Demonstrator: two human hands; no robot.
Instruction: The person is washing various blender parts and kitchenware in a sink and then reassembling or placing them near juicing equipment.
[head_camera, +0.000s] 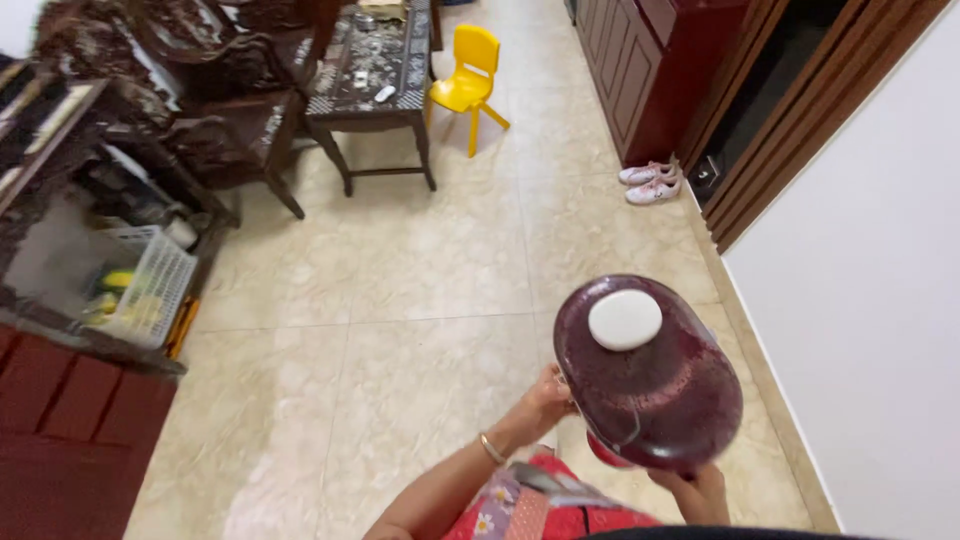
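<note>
With both hands clasped on the dark red jug (650, 385), left hand (548, 400) and right hand (700, 492), keeping its white cap (625, 320) upward seems wisest over the tiled floor (400, 300).

Bright, even daylight; soft motion blur, wide-angle edge distortion.

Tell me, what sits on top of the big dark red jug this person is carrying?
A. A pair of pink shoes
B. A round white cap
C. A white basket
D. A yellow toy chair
B: a round white cap sits on top of the dark red jug, which the left hand and right hand hold from either side.
</note>
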